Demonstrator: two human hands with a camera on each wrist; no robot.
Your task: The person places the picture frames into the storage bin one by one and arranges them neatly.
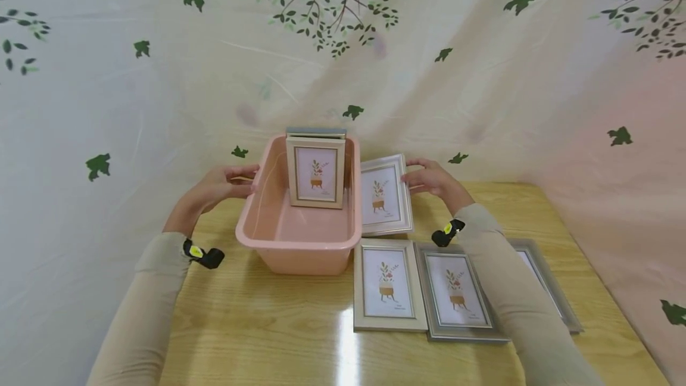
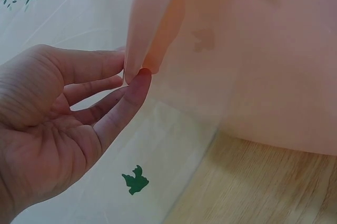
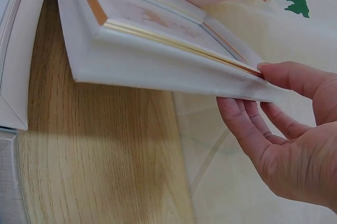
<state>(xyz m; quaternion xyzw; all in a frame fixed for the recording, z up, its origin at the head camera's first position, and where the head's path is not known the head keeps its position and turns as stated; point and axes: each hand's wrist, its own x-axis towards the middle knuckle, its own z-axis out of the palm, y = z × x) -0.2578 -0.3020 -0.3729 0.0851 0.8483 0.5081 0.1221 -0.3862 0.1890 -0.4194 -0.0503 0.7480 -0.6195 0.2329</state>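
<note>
A pink plastic basin [image 1: 305,261] stands on the wooden table, and my left hand [image 1: 222,186] pinches its left rim. The left wrist view shows the thumb and fingers of that hand [image 2: 68,103] on the rim [image 2: 138,45]. My right hand [image 1: 431,180] holds a white picture frame [image 1: 403,195] by its right edge, beside the basin. In the right wrist view this frame [image 3: 142,63] is tilted, its near side off the table, with the thumb of my hand [image 3: 295,129] on top and fingers beneath. Inside the basin, a cream frame [image 1: 316,202] leans upright before a grey-blue one [image 1: 316,131].
A cream frame [image 1: 390,323] and a grey frame [image 1: 466,333] lie on the table [image 1: 257,338] at the front right. Another grey frame [image 1: 557,290] lies partly under my right forearm. A printed cloth [image 1: 482,106] hangs behind the table.
</note>
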